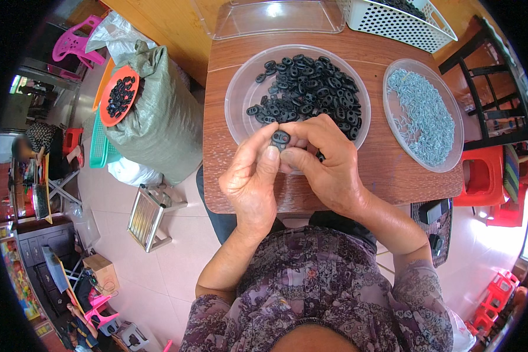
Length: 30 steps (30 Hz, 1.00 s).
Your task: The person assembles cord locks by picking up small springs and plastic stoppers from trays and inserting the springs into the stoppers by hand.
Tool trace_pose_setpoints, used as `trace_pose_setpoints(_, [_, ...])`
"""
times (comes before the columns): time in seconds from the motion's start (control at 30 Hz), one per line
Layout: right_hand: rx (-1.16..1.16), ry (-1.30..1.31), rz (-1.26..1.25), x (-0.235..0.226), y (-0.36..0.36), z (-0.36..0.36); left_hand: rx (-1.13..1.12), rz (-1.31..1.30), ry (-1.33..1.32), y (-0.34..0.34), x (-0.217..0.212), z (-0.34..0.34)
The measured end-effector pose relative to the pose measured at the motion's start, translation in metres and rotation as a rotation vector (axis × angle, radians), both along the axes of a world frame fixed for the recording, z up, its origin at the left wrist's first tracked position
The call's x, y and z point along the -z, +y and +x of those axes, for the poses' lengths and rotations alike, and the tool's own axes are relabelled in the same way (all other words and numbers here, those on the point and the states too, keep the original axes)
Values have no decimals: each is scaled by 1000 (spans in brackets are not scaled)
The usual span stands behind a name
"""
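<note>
While our left hand (247, 173) and right hand (330, 158) close fingertips around black two-holed piece (280, 138), we'd best keep thumbs clear of holes, working over bowl (236, 94) just beyond hands; whether right palm hides more, we cannot tell.

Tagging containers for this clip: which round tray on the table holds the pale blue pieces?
The right tray, at the right edge of the table, strewn with slender pale blue pieces; the left tray holds black two-holed pieces.

The bench (410, 182) shows smooth wood grain. Toggles (318, 88) on it look plastic; left of it, a stool (148, 219) gleams metallic.
</note>
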State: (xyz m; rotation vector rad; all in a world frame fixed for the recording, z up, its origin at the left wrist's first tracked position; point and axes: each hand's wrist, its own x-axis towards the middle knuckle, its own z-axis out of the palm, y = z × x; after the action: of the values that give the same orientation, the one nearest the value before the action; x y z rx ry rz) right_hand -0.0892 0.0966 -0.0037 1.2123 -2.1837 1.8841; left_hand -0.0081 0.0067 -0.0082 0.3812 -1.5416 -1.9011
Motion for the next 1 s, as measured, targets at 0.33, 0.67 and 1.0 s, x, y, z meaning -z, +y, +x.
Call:
trace_pose_setpoints(0.33, [-16, 98, -11, 0, 0, 0, 2, -43, 17, -1, 0, 3])
trace_pose_setpoints(0.67, [-73, 181, -50, 3, 3, -4, -32, 23, 72, 0, 0, 5])
trace_pose_setpoints(1.0, [-41, 228, -64, 5, 3, -1, -25, -19, 119, 2, 1, 5])
